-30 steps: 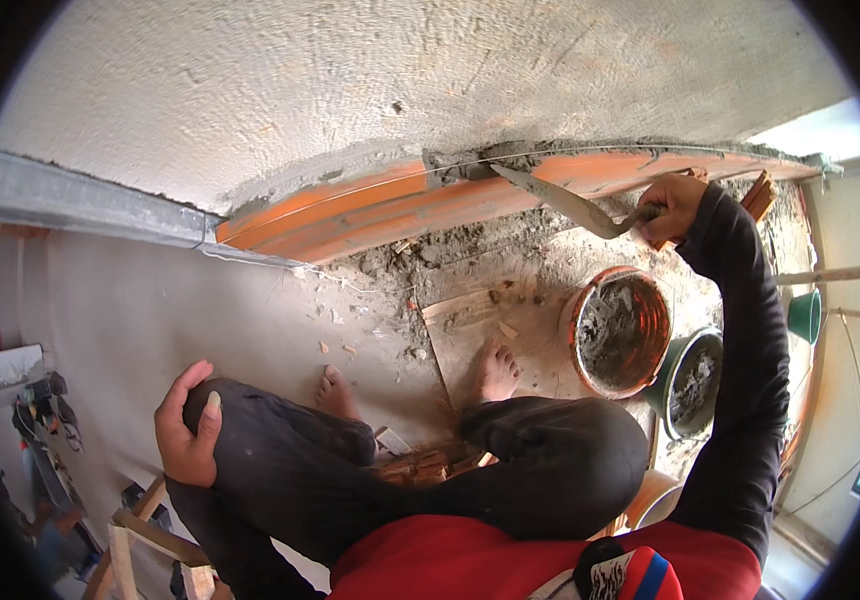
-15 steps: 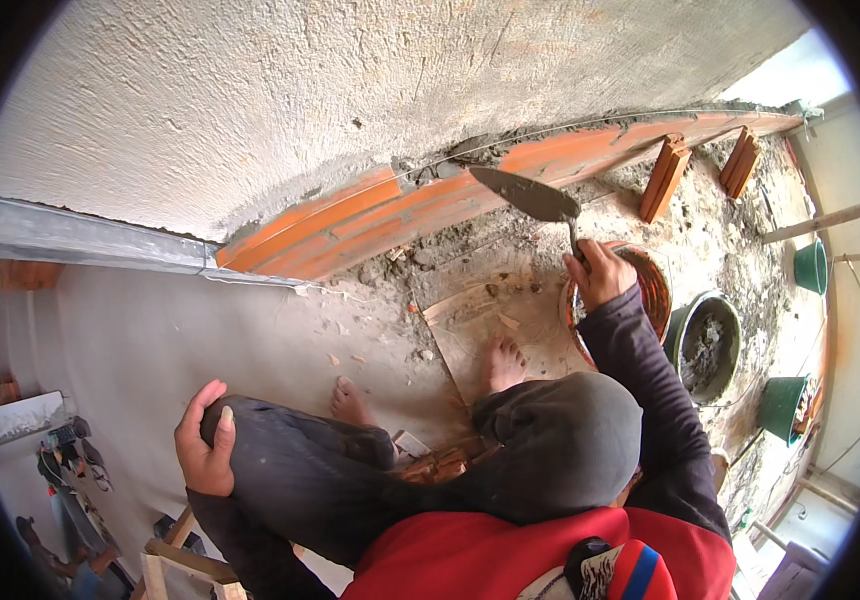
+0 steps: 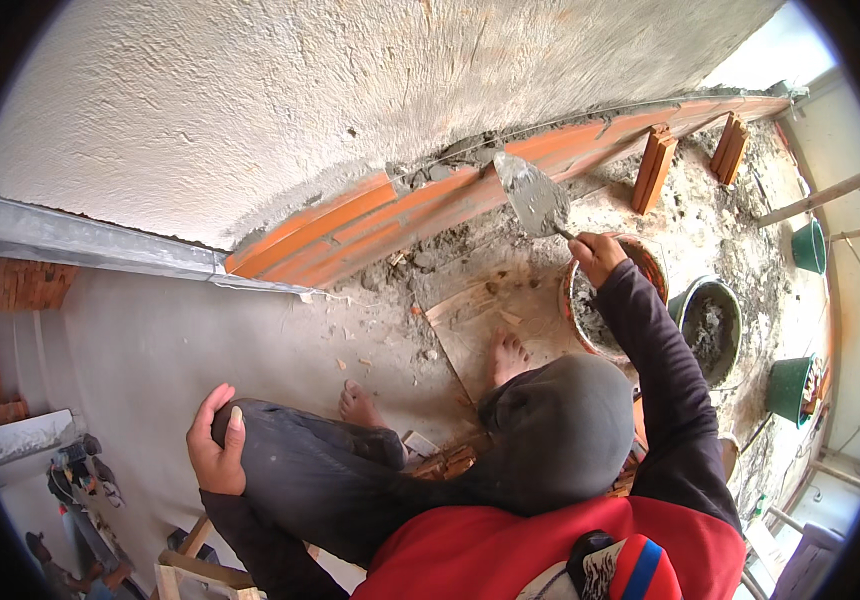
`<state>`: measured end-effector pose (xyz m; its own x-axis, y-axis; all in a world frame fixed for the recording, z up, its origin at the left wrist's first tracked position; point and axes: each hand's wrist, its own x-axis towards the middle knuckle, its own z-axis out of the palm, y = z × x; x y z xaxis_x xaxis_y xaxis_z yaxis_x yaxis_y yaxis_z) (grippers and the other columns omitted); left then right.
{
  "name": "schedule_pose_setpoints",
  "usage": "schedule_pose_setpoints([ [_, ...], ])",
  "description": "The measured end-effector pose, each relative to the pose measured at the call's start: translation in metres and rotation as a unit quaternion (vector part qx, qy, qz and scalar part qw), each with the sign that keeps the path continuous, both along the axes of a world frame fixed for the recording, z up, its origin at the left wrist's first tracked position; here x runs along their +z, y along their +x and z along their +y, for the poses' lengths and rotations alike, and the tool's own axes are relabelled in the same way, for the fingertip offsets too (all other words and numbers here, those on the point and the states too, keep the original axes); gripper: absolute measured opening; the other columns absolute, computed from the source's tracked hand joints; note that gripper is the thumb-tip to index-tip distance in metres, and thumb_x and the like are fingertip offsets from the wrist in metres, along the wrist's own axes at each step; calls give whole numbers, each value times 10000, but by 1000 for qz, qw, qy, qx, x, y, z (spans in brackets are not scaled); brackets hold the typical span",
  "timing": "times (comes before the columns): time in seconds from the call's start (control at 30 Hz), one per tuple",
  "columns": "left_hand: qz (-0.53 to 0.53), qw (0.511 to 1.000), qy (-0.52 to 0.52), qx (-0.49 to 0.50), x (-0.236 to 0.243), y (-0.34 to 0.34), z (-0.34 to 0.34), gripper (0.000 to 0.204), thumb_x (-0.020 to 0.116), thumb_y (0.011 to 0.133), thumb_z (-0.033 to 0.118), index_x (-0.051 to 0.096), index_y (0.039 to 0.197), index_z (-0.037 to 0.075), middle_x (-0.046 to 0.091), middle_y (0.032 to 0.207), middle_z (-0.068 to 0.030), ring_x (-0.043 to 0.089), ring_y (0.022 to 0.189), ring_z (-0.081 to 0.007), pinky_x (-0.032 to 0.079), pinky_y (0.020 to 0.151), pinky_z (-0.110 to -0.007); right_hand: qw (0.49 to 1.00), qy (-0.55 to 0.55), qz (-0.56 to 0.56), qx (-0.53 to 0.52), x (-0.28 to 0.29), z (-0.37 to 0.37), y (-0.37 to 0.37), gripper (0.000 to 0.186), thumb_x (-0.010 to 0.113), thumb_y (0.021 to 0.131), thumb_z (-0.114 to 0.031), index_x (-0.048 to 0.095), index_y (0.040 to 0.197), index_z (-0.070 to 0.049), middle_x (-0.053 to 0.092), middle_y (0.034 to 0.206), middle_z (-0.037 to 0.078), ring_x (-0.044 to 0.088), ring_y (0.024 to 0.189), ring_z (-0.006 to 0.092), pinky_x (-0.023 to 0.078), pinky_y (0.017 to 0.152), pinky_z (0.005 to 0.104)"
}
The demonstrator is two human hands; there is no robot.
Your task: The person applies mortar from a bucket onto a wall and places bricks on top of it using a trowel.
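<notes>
In my right hand [image 3: 600, 258] is the handle of a pointed trowel [image 3: 533, 195], its blade smeared with grey mortar and held near the low brick wall [image 3: 430, 205]. Wet mortar [image 3: 460, 160] lies along the wall's top course beside the last laid orange brick [image 3: 350, 205]. Just under my right wrist stands a bucket of mortar [image 3: 590, 310] with an orange-stained rim. My left hand [image 3: 218, 440] rests on my left knee, fingers stretched and thumb apart, with nothing in it.
A taut string [image 3: 540, 125] runs along the wall top. Upright hollow bricks [image 3: 655, 172] stand beside the wall. A dark tub of mortar [image 3: 707, 330] and green buckets [image 3: 790, 388] are at the right. A metal frame [image 3: 90, 245] borders the left; a person [image 3: 75, 570] is at lower left.
The trowel blade has turned so its mortar-smeared face shows, and its tip has moved slightly right. My left hand stays on the knee.
</notes>
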<state>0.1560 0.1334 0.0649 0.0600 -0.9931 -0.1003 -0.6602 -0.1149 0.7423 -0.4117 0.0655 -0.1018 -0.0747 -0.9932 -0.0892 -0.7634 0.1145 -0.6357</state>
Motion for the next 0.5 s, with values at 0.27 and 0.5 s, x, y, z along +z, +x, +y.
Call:
schedule_pose_setpoints([
  [0.27,2,1000,-18,-9,1,4,2,484,612,916,314,563,1230,-51,639,1168,-196,593,1104,-262,424,979,-353,993,102,-53,-24,106,12,50,402,508,954,-329,594,778,22,564,591,135,583,541,250,466,567,378],
  [0.5,21,999,-15,-25,-3,9,2,468,569,943,285,534,1270,-48,621,1215,-157,557,1141,-222,403,997,-339,954,257,-137,-71,137,-11,94,423,410,1007,-338,548,761,-23,528,539,34,491,396,123,411,384,294],
])
